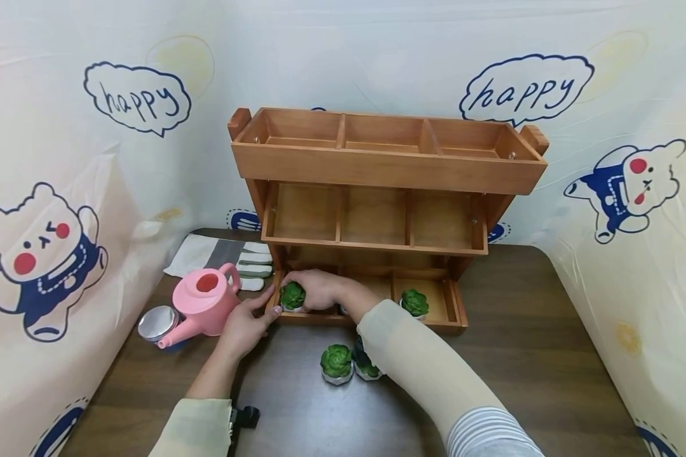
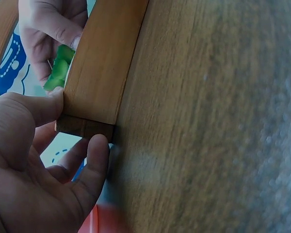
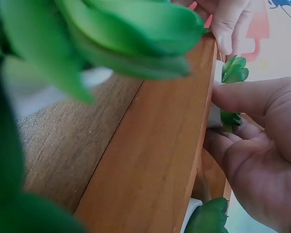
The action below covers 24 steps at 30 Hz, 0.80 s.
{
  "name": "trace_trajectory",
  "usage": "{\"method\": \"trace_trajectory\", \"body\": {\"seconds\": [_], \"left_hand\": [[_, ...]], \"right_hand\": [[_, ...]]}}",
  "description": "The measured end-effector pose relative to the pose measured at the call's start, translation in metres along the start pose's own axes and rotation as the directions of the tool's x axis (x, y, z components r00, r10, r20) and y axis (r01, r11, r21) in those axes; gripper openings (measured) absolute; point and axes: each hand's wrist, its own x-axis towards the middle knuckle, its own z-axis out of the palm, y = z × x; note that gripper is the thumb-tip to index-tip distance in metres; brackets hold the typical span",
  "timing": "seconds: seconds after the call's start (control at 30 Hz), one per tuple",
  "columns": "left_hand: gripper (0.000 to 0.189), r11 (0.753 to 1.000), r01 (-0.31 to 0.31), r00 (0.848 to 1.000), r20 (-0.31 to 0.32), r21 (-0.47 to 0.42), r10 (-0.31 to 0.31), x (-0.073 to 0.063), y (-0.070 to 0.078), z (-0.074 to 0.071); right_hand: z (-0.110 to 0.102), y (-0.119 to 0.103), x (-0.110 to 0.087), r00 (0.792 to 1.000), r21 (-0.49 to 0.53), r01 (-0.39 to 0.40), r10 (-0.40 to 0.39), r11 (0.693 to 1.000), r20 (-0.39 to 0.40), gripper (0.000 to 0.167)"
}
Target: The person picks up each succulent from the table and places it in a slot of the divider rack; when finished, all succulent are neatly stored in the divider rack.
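My right hand [image 1: 314, 289] grips a small potted succulent [image 1: 293, 296] in the left compartment of the wooden stand's lowest tray [image 1: 320, 319]. In the right wrist view its thumb crosses in front of the green leaves [image 3: 235, 70], and the white pot [image 3: 215, 115] sits behind the front board. My left hand [image 1: 248, 327] holds that tray's left front corner, thumb and fingers on the wood [image 2: 85, 127] in the left wrist view. Another succulent [image 1: 414, 303] stands in the tray's right compartment. One more plant [image 3: 208, 218] lies farther along the tray, mostly hidden by my right arm in the head view.
Two potted succulents, one in front [image 1: 336, 363] and one partly behind my right sleeve [image 1: 368, 368], stand on the table. Left are a pink watering can [image 1: 206, 304], a metal-topped tin [image 1: 159, 324] and striped gloves [image 1: 223, 254]. Two upper tiers [image 1: 389, 168] overhang the tray.
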Motion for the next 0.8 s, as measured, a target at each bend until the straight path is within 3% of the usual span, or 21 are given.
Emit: {"method": "trace_trajectory", "body": {"seconds": [0.23,0.8], "left_hand": [[0.068,1.000,0.004,1.000,0.003,-0.001,-0.004,-0.0001,0.0007,0.0002],[0.070,1.000,0.010,1.000,0.008,-0.003,-0.010,-0.0020,0.0023,-0.0007]], "right_hand": [[-0.0010,-0.0005,-0.0017,1.000,0.005,0.017,-0.017,1.000,0.019,0.069],[0.0006,0.0030,-0.0044,0.996,0.009,-0.085,0.085,0.996,0.018,0.077]]}}
